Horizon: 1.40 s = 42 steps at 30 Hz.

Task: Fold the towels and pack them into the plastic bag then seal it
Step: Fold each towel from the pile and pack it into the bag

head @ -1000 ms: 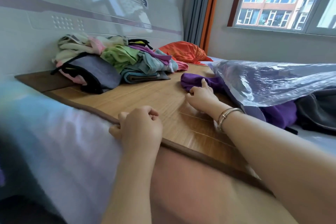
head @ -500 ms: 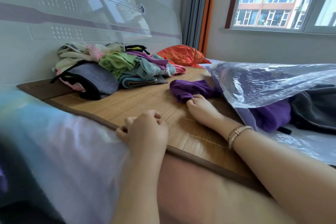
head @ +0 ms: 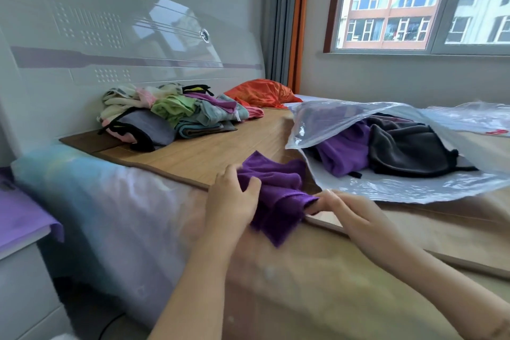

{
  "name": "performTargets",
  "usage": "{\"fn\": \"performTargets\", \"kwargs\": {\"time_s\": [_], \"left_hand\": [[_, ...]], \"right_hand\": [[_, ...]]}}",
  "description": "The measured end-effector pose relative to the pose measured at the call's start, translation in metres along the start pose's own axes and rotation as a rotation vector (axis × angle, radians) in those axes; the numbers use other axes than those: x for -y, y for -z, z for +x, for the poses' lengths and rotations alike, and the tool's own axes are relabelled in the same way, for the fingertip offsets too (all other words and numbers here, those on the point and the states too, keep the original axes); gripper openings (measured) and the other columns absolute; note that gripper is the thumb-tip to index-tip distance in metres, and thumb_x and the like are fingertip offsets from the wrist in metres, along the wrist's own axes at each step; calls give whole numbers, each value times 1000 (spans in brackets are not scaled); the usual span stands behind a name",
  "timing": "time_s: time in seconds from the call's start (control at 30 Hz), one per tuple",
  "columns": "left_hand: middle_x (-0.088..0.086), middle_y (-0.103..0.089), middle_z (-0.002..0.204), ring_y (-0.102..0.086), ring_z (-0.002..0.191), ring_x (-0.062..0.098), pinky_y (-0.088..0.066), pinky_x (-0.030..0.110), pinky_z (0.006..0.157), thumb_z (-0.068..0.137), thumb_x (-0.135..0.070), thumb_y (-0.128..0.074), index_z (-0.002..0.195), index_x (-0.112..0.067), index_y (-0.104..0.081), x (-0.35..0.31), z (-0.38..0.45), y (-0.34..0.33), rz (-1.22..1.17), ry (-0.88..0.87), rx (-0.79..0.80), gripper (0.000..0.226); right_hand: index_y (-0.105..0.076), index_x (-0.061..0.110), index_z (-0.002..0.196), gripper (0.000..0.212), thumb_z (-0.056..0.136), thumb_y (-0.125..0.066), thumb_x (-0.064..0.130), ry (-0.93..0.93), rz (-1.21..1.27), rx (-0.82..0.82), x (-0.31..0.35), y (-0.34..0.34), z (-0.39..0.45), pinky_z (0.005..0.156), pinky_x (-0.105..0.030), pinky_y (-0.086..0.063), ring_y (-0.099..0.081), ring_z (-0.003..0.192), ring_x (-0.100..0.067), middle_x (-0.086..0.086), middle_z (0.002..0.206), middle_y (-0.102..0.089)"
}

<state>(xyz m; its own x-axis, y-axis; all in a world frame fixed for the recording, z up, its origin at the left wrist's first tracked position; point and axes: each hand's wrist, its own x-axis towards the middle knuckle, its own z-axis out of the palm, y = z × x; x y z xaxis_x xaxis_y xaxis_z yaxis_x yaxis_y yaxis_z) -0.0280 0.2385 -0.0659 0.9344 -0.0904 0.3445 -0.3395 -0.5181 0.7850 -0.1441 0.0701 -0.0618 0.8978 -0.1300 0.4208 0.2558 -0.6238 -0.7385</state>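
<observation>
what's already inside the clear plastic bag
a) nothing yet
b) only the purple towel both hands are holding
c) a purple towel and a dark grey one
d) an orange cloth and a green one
c: through the open mouth of the plastic bag a purple towel lies beside a dark grey towel.

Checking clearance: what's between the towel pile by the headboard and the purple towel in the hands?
In the head view, only bare bamboo mat lies between the towel pile and the purple towel.

Purple towel [head: 271, 188] between both hands
</observation>
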Motion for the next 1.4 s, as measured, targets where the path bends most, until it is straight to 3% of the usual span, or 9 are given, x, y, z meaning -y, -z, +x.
{"fn": "performTargets", "kwargs": {"time_s": [0.1,0.2,0.27,0.47,0.7,0.9,1.03,1.17,1.4], "left_hand": [[1,-63,109,-52,99,18,-36,29,81,95,-38,-42,98,-18,-61,-17,-8,0,-189,85,65,28],[1,-54,128,-52,111,19,-40,31,91,90,-45,-51,127,-16,-51,-13,-6,-4,-26,188,63,47],[6,-50,132,-52,117,25,-43,33,95,84,-42,-62,129,-12,-47,-7,-5,-10,42,233,95,56],[7,-68,84,-66,82,25,-55,38,86,80,-29,-73,81,-12,-63,-4,-2,-17,-421,386,178,20],[13,-68,102,-67,83,25,-54,33,66,76,-36,-74,112,-3,-59,10,-9,-17,-595,587,301,50],[8,-73,93,-67,81,16,-54,27,71,87,-16,-66,104,-10,-66,-6,-23,0,-767,408,397,18],[3,-72,100,-67,84,10,-52,20,64,87,-14,-62,119,-12,-61,-34,-34,21,-983,177,442,32],[1,-67,122,-62,114,15,-50,35,94,87,-26,-58,128,-20,-59,-60,-50,25,-1039,-3,552,41],[4,-70,115,-66,106,19,-53,38,90,91,-29,-59,123,-17,-62,-88,-66,2,-1119,194,590,34]], "right_hand": [[-75,13,69,51,103,-37,16,-32,49,-106,-11,19,-15,86,-27,-49,-69,82,-8,3,79,-75],[-68,15,56,55,103,-39,18,-89,46,-161,-28,30,-17,88,-39,-49,-69,80,-17,-2,74,-74],[-60,19,50,56,102,-41,22,-116,11,-195,-33,31,-17,81,-33,-48,-67,76,-16,-4,72,-72],[-58,10,80,46,89,-52,55,-223,-14,-199,-28,12,-1,68,-32,-45,-57,73,-16,-7,82,-65],[-66,20,76,26,88,-58,42,-354,-11,-147,-24,1,22,77,-33,-47,-62,85,-19,0,80,-67],[-64,6,81,17,92,-60,19,-214,253,-224,-2,3,16,66,-25,-43,-54,70,-9,-1,72,-61],[-60,1,90,16,97,-54,14,-55,458,-302,20,17,5,57,-16,-42,-53,64,-5,3,68,-59],[-62,13,92,13,98,-53,20,-39,593,-380,35,40,-7,59,-19,-46,-54,67,-5,4,73,-62],[-51,20,70,22,90,-54,11,-175,625,-373,33,83,-34,52,-22,-36,-45,58,-6,9,62,-52]]}}
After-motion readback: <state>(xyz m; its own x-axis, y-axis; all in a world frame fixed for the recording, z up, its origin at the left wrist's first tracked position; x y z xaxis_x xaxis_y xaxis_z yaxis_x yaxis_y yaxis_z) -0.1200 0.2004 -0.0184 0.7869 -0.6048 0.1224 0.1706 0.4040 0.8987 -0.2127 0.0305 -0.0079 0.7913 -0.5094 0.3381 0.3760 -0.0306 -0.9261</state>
